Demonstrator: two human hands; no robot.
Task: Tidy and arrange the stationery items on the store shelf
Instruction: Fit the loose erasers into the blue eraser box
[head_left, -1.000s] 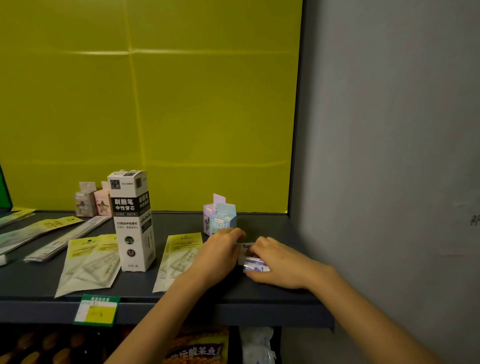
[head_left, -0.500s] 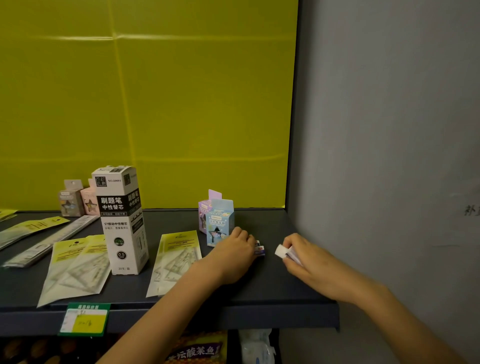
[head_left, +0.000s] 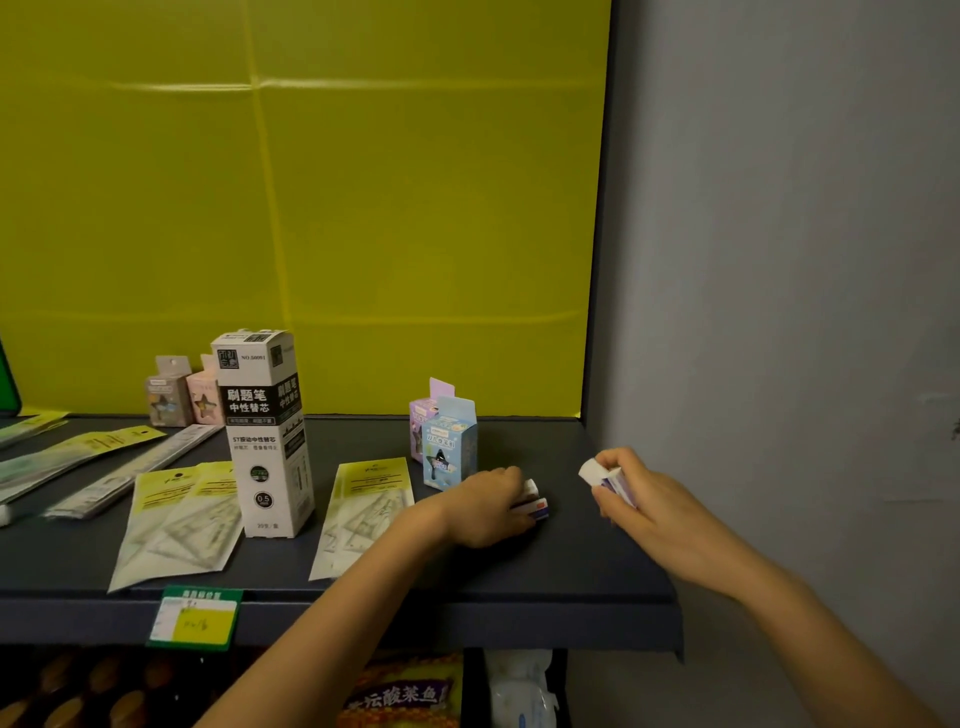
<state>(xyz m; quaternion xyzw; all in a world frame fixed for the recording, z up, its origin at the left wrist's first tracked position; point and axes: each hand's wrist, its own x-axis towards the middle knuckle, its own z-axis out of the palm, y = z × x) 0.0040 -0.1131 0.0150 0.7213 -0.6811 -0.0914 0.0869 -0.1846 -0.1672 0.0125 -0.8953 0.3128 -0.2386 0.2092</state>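
Observation:
On the dark shelf (head_left: 571, 571), my left hand (head_left: 483, 506) curls over small white erasers with purple sleeves (head_left: 535, 503) that lie on the shelf surface. My right hand (head_left: 639, 499) grips another white eraser with a purple sleeve (head_left: 602, 475), lifted a little above the shelf near the right wall. A small blue box (head_left: 449, 444) and a purple box (head_left: 423, 421) stand upright just behind my left hand.
A tall white-and-black refill box (head_left: 265, 431) stands left of centre. Yellow-topped packets (head_left: 363, 514) (head_left: 182, 519) lie flat beside it, long ruler packs (head_left: 130, 462) further left. Two small boxes (head_left: 176, 392) stand at the back. A grey wall (head_left: 779, 312) bounds the right.
My hands have separated: the right hand lifted one eraser up and to the right, while the left hand stayed on the erasers on the shelf.

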